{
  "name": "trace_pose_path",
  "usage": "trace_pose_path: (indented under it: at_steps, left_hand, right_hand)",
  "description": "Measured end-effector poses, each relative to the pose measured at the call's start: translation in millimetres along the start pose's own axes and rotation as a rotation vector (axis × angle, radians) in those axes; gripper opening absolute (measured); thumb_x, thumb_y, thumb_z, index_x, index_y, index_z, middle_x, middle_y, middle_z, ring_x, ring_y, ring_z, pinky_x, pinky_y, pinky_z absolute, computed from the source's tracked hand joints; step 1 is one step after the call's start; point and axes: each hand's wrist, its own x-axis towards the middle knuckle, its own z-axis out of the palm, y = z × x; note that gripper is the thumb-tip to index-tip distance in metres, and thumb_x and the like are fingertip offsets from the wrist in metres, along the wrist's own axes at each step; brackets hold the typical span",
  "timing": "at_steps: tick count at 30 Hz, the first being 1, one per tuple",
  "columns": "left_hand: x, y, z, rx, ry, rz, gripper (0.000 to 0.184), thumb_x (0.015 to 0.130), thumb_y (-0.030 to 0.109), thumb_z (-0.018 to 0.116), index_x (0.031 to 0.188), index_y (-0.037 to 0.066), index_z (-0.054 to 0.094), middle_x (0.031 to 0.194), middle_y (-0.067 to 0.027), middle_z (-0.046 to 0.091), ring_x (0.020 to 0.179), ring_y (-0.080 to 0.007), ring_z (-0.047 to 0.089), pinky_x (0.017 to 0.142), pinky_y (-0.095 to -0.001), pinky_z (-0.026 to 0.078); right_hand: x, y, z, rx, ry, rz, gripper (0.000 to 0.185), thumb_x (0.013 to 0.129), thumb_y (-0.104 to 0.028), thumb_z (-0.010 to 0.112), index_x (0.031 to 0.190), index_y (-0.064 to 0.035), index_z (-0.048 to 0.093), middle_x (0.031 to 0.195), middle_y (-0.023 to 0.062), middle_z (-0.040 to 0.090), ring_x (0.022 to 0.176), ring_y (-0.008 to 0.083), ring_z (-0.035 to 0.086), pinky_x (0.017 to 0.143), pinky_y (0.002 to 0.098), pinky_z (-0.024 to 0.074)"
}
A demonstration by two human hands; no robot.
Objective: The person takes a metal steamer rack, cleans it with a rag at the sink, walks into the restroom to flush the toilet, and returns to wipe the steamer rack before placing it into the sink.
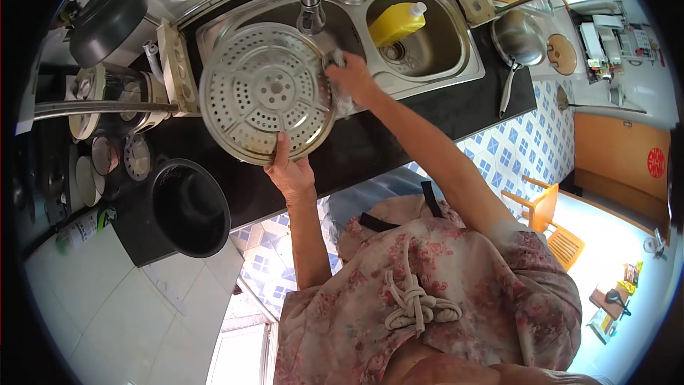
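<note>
A round metal steamer rack point(246, 110) full of holes is held tilted over the left sink basin and the counter edge. My left hand point(292, 175) grips its lower rim, thumb lying on the perforated face. Brownish stains show near that thumb. At the rack's right rim, my right hand point(353, 80) is closed on a greyish scrubber point(333, 60), which is smeared by motion and partly hidden by the fingers. Just above the rack hangs the faucet head point(311, 14). The rack covers most of the left basin point(349, 25).
A yellow bottle point(399, 23) lies in the right basin point(456, 46). On the black counter stand a black pot point(189, 207) at left and a steel pan point(518, 39) at right. A metal rail point(107, 108) crosses the left side. A dark pan point(110, 21) hangs upper left.
</note>
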Motion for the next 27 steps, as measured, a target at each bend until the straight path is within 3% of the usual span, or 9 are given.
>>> trace_pose_path:
  at_steps: [3, 6, 9, 11, 14, 18, 22, 23, 27]
  left_hand:
    - [7, 4, -6, 0.011, -0.026, 0.016, 0.048, 0.085, 0.001, 0.065, 0.131, 0.005, 0.052, 0.126, -0.0091, 0.058, 0.113, -0.0237, 0.059, 0.097, -0.0418, 0.051]
    - [8, 3, -2, -0.119, -0.072, -0.006, 0.049, 0.085, 0.001, 0.064, 0.132, 0.005, 0.051, 0.128, -0.0093, 0.057, 0.114, -0.0237, 0.058, 0.098, -0.0416, 0.051]
    - [5, -14, 8, -0.13, -0.069, 0.087, 0.051, 0.086, 0.0, 0.064, 0.134, 0.006, 0.05, 0.13, -0.0096, 0.055, 0.117, -0.0246, 0.057, 0.098, -0.0423, 0.05]
    - [4, -29, 25, -0.119, -0.098, 0.264, 0.051, 0.086, -0.004, 0.062, 0.134, 0.005, 0.049, 0.133, -0.01, 0.053, 0.12, -0.0259, 0.055, 0.1, -0.0432, 0.049]
    - [18, -35, -1, -0.129, 0.004, 0.034, 0.052, 0.085, -0.007, 0.061, 0.134, 0.006, 0.048, 0.133, -0.0098, 0.053, 0.119, -0.0258, 0.055, 0.1, -0.042, 0.049]
    - [13, -32, 0, -0.127, -0.064, 0.096, 0.06, 0.082, -0.011, 0.06, 0.136, 0.01, 0.047, 0.132, -0.0083, 0.054, 0.118, -0.0241, 0.056, 0.1, -0.0423, 0.05]
    - [10, -25, -3, -0.082, -0.041, -0.002, 0.06, 0.082, -0.012, 0.059, 0.136, 0.01, 0.047, 0.131, -0.0075, 0.054, 0.118, -0.0231, 0.056, 0.1, -0.0419, 0.05]
    - [11, -22, 0, -0.074, -0.08, 0.017, 0.058, 0.083, -0.011, 0.059, 0.135, 0.01, 0.048, 0.13, -0.0076, 0.055, 0.118, -0.0229, 0.056, 0.099, -0.0416, 0.051]
    - [14, -25, -7, -0.088, -0.076, 0.067, 0.062, 0.082, -0.014, 0.057, 0.137, 0.011, 0.046, 0.133, -0.0081, 0.053, 0.118, -0.0226, 0.056, 0.101, -0.0395, 0.05]
  right_hand:
    - [25, 2, -4, 0.113, -0.077, 0.005, 0.035, 0.079, -0.019, 0.066, 0.101, 0.0079, 0.064, 0.084, 0.0152, 0.068, 0.073, 0.0185, 0.065, 0.07, 0.0354, 0.052]
    - [18, 28, 16, 0.27, 0.08, -0.041, 0.027, 0.083, -0.01, 0.063, 0.104, 0.007, 0.062, 0.09, 0.0095, 0.066, 0.073, 0.0164, 0.062, 0.067, 0.0314, 0.0517]
    - [-33, -15, 35, 0.614, 0.106, 0.233, 0.023, 0.083, -0.007, 0.061, 0.1, 0.0081, 0.06, 0.088, 0.0102, 0.064, 0.073, 0.0181, 0.062, 0.067, 0.0334, 0.0516]
    - [-52, -8, 53, 0.598, 0.143, 0.208, 0.024, 0.08, -0.011, 0.063, 0.094, 0.0085, 0.061, 0.081, 0.0102, 0.063, 0.073, 0.0176, 0.061, 0.065, 0.0349, 0.0498]
    - [-60, 4, 58, 0.506, 0.17, 0.182, 0.029, 0.077, -0.015, 0.064, 0.092, 0.0099, 0.062, 0.079, 0.0152, 0.065, 0.074, 0.0199, 0.063, 0.065, 0.0369, 0.05]
    - [-43, 4, 34, 0.263, 0.191, 0.121, 0.033, 0.075, -0.021, 0.067, 0.086, 0.01, 0.064, 0.077, 0.0198, 0.067, 0.074, 0.0238, 0.066, 0.067, 0.0386, 0.0509]
    - [-10, -22, 16, -0.054, 0.172, -0.026, 0.037, 0.072, -0.027, 0.069, 0.084, 0.0082, 0.066, 0.075, 0.0202, 0.069, 0.073, 0.0286, 0.068, 0.069, 0.0399, 0.0515]
    - [-10, -37, 13, -0.081, 0.169, -0.037, 0.04, 0.071, -0.03, 0.069, 0.089, 0.0061, 0.068, 0.077, 0.0197, 0.07, 0.075, 0.0317, 0.069, 0.07, 0.04, 0.0517]
    - [7, -26, 18, 0.08, 0.14, -0.04, 0.038, 0.073, -0.024, 0.068, 0.098, 0.0046, 0.067, 0.082, 0.0168, 0.07, 0.075, 0.0259, 0.067, 0.07, 0.0386, 0.0516]
